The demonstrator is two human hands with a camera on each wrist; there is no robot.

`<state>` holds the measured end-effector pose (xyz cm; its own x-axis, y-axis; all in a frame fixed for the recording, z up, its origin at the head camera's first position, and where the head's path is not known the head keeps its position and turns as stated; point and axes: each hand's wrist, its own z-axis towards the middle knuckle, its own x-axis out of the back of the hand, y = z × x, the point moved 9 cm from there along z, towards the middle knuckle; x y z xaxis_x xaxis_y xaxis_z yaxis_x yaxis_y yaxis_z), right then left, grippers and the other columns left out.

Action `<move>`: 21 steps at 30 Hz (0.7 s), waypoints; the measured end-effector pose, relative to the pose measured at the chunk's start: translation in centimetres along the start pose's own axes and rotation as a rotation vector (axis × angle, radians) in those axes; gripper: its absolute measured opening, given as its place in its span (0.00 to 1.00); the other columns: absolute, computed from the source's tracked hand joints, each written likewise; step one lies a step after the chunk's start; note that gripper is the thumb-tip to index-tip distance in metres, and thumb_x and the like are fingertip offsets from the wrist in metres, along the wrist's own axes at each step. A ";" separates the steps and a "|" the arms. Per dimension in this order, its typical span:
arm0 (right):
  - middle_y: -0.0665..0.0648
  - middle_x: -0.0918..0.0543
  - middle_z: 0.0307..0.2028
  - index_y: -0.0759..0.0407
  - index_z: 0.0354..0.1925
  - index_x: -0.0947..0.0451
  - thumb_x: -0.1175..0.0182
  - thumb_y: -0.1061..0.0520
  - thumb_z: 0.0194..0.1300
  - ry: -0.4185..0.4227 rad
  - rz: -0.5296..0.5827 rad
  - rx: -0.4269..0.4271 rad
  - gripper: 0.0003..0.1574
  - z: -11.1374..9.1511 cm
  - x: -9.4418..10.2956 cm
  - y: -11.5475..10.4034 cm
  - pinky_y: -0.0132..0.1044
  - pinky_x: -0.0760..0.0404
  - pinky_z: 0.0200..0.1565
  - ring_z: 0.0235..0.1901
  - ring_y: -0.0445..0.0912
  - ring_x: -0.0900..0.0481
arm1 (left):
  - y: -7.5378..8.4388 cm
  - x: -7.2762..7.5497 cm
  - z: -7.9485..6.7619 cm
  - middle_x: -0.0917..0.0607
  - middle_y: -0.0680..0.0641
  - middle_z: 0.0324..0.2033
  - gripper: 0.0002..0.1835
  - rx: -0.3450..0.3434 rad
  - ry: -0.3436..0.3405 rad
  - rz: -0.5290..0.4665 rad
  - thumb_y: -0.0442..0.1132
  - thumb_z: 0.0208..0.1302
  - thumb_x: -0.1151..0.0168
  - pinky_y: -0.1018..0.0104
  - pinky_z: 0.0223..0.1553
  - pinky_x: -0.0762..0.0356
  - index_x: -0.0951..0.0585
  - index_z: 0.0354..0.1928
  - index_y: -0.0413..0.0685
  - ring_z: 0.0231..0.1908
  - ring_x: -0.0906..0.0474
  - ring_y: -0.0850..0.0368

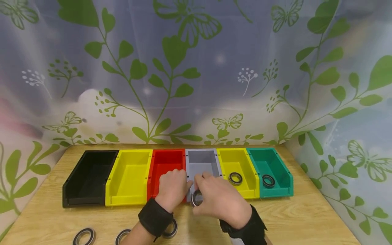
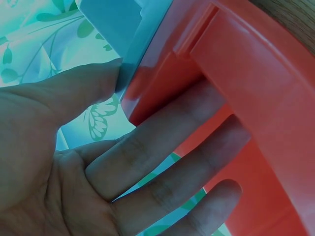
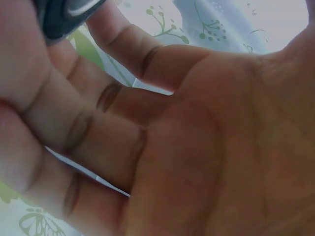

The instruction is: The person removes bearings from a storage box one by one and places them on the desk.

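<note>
My right hand (image 1: 222,199) pinches a ball bearing (image 1: 196,198) between thumb and fingers at the front of the grey bin (image 1: 202,157). In the right wrist view only a dark edge of that bearing (image 3: 66,19) shows past the fingers. My left hand (image 1: 172,189) grips the side where the red bin (image 1: 169,154) meets the grey one. In the left wrist view its fingers (image 2: 162,142) reach into the red bin, and the thumb lies against the grey bin's edge (image 2: 142,49).
Left of the red bin stand a yellow bin (image 1: 130,200) and a black bin (image 1: 84,201). To the right, another yellow bin (image 1: 254,194) and a green bin (image 1: 277,193) hold one bearing each. Several bearings (image 1: 170,229) lie on the wooden table (image 1: 306,217) in front. A patterned curtain (image 1: 196,102) hangs behind.
</note>
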<state>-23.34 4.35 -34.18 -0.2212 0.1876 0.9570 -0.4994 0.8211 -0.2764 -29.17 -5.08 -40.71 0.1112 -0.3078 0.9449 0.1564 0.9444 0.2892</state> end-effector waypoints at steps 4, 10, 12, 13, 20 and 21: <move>0.50 0.29 0.31 0.57 0.43 0.25 0.22 0.48 0.49 -0.030 -0.008 0.005 0.29 0.1 -0.7 -0.1 0.35 0.27 0.30 0.25 0.44 0.30 | -0.1 -0.1 0.0 0.33 0.49 0.10 0.22 -0.003 0.000 -0.007 0.50 0.59 0.22 0.66 0.16 0.33 0.22 0.21 0.44 0.12 0.35 0.55; 0.49 0.26 0.34 0.57 0.53 0.23 0.19 0.45 0.47 -0.155 -0.057 0.017 0.39 0.0 -3.8 0.5 0.35 0.24 0.33 0.29 0.42 0.29 | 0.1 0.0 -0.1 0.32 0.50 0.10 0.19 -0.022 0.018 -0.015 0.49 0.58 0.21 0.65 0.16 0.32 0.17 0.25 0.42 0.12 0.35 0.55; 0.48 0.26 0.33 0.57 0.50 0.22 0.19 0.45 0.47 -0.175 -0.075 0.038 0.36 -0.2 -5.0 0.8 0.34 0.24 0.33 0.28 0.41 0.29 | 0.2 0.0 -0.1 0.32 0.50 0.10 0.19 -0.028 0.022 -0.009 0.49 0.58 0.22 0.65 0.16 0.32 0.17 0.25 0.42 0.12 0.35 0.55; 0.48 0.25 0.33 0.56 0.48 0.22 0.19 0.46 0.46 -0.174 -0.085 0.052 0.34 -0.4 -5.5 0.9 0.34 0.24 0.33 0.27 0.40 0.29 | 0.3 0.1 -0.1 0.32 0.49 0.10 0.19 -0.030 0.026 -0.006 0.49 0.58 0.22 0.65 0.16 0.32 0.17 0.25 0.42 0.12 0.35 0.55; 0.49 0.22 0.36 0.56 0.50 0.21 0.20 0.45 0.47 -0.205 -0.104 0.052 0.35 -1.0 -8.1 2.2 0.35 0.24 0.34 0.28 0.41 0.29 | 0.2 0.3 -0.2 0.32 0.50 0.11 0.19 -0.022 0.041 0.001 0.50 0.57 0.21 0.66 0.17 0.32 0.16 0.26 0.42 0.12 0.35 0.56; 0.49 0.22 0.36 0.55 0.50 0.21 0.20 0.45 0.47 -0.210 -0.105 0.048 0.35 -1.0 -8.4 2.4 0.35 0.25 0.34 0.28 0.41 0.29 | 0.1 0.3 -0.2 0.32 0.50 0.11 0.19 -0.020 0.039 0.000 0.49 0.57 0.21 0.66 0.17 0.32 0.16 0.27 0.42 0.13 0.35 0.56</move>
<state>-21.81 5.29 -42.75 -0.3326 -0.0179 0.9429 -0.5671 0.8027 -0.1848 -28.90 -5.08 -40.38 0.1490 -0.3128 0.9380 0.1756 0.9419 0.2862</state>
